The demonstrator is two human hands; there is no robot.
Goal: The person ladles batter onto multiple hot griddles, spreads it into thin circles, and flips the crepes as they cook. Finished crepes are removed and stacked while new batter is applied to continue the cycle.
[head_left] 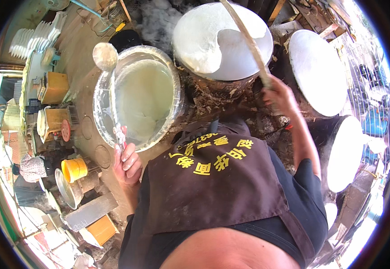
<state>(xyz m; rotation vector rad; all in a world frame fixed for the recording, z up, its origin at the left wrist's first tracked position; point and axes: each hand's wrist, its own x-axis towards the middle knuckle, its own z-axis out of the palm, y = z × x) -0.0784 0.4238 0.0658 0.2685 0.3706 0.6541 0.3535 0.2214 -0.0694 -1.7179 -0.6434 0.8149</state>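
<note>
My left hand (pixel 128 162) is closed round the lower end of a long-handled ladle (pixel 105 57). The ladle's round bowl hangs at the far left rim of a wide vat (pixel 174 107) of pale, cloudy liquid, and its handle crosses the vat's left side. My right hand (pixel 276 95) grips a long wooden stick (pixel 243 30). That stick slants up and away over a big round pan (pixel 206 68), whose surface is partly white and partly smooth grey. The stick hides part of the pan, so I cannot tell whether they touch.
Steam rises behind the vat. Two large white round surfaces (pixel 318 71) (pixel 345 152) stand to my right, by a wire mesh. On the left are a yellow bucket (pixel 74 170), a round metal lid (pixel 65 188), wooden boxes (pixel 55 88) and a stack of white trays (pixel 38 38).
</note>
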